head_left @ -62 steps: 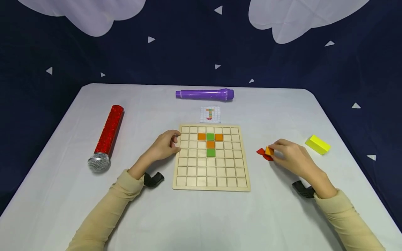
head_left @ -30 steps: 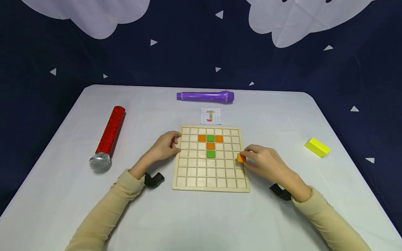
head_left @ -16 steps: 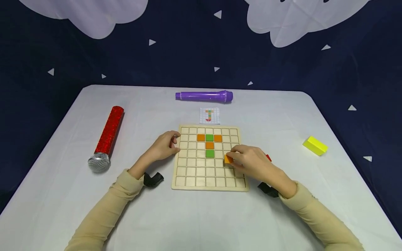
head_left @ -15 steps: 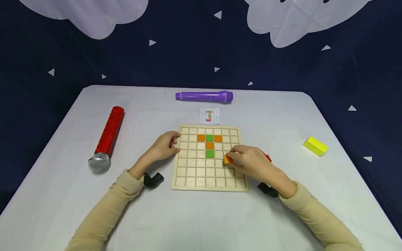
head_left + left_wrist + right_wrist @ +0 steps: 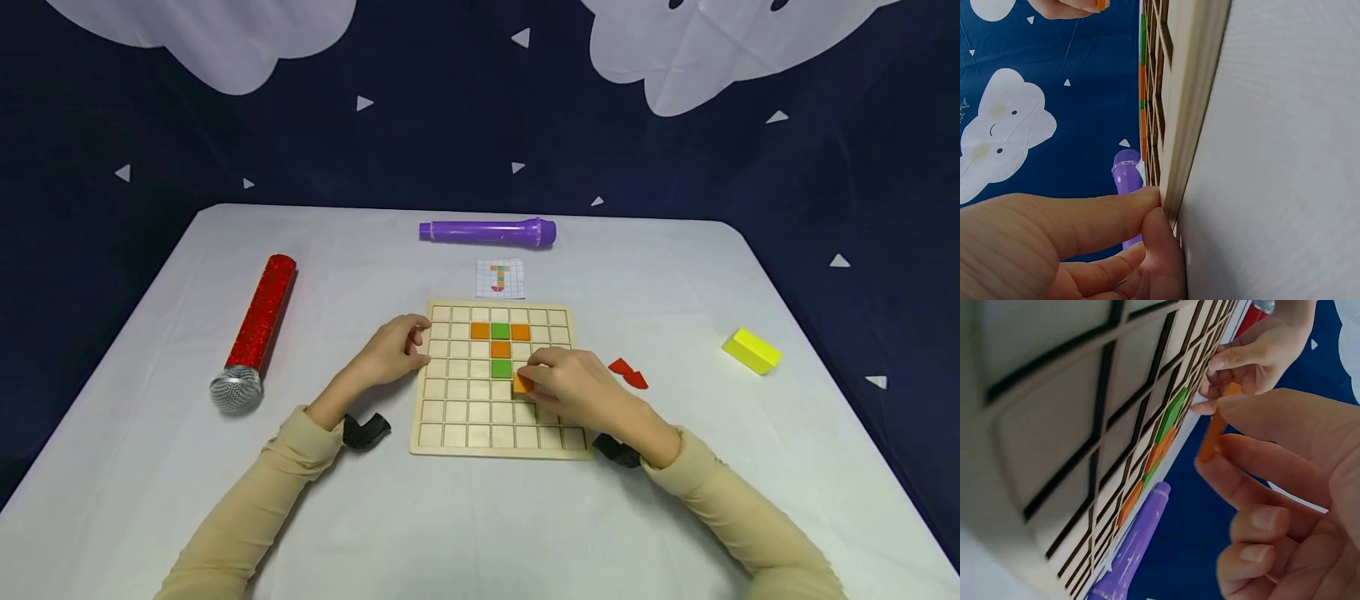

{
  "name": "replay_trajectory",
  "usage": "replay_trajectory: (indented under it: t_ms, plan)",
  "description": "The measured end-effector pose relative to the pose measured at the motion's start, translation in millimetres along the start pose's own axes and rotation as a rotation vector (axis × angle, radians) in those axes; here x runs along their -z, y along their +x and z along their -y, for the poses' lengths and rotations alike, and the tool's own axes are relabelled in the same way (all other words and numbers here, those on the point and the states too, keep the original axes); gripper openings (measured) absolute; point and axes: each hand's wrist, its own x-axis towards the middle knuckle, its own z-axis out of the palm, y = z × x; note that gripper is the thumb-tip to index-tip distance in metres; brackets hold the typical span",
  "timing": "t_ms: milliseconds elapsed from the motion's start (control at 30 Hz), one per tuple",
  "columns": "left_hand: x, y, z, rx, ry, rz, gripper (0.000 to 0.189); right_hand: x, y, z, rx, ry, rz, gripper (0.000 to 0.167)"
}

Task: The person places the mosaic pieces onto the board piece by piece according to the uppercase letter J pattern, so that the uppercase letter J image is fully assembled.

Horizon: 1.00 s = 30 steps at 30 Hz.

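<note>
A pale wooden grid board (image 5: pixel 468 412) lies on the table. Green tiles (image 5: pixel 501 368) and orange tiles (image 5: pixel 500 350) sit in its cells as a row of three with two more below. My right hand (image 5: pixel 581 387) pinches an orange square tile (image 5: pixel 1214 428) between thumb and fingertips, tilted above the board, just right of and below the lower green tile. At the board's left edge my left hand (image 5: pixel 388 354) rests its thumb and index fingertip, set apart along the edge; in the left wrist view the thumb (image 5: pixel 1110 215) touches the rim.
Two red curved pieces (image 5: pixel 628 374) lie right of the board, with a yellow block (image 5: pixel 752 350) farther right. A printed card (image 5: pixel 500 278) with a coloured J and a purple microphone (image 5: pixel 487 232) lie beyond the board. At left lies a red microphone (image 5: pixel 255 333).
My right hand has picked up the orange tile from beside the red pieces and carried it left over the board. The left hand stays at the board's edge.
</note>
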Motion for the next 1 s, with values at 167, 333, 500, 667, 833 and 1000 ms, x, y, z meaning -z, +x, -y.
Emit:
replay_trajectory:
  t_ms: [167, 333, 500, 667, 833, 1000]
  plan:
    - [-0.8, -0.1, 0.0, -0.001, -0.003, 0.002, 0.05, -6, 6.3, 4, -0.024, 0.026, 0.072, 0.013]
    - [-0.8, -0.5, -0.1, 0.003, -0.003, 0.007, 0.05, -11, 11.5, 7, -0.056, 0.037, 0.134, 0.011]
    - [0.4, -0.2, -1.1, 0.007, -0.003, 0.005, 0.05, -13, 15.7, 8, -0.065, 0.039, 0.165, 0.01]
    - [0.5, 0.1, -0.7, -0.002, -0.008, 0.003, 0.049, -14, 18.0, 10, -0.051, 0.027, 0.169, 0.01]
    - [0.5, -0.3, -1.3, -0.005, -0.01, 0.005, 0.049, -15, 18.2, 10, -0.051, 0.013, 0.157, 0.008]
    - [0.6, -0.4, -1.8, 0.004, -0.011, 0.004, 0.049, -16, 18.8, 9, -0.051, 0.012, 0.139, 0.008]
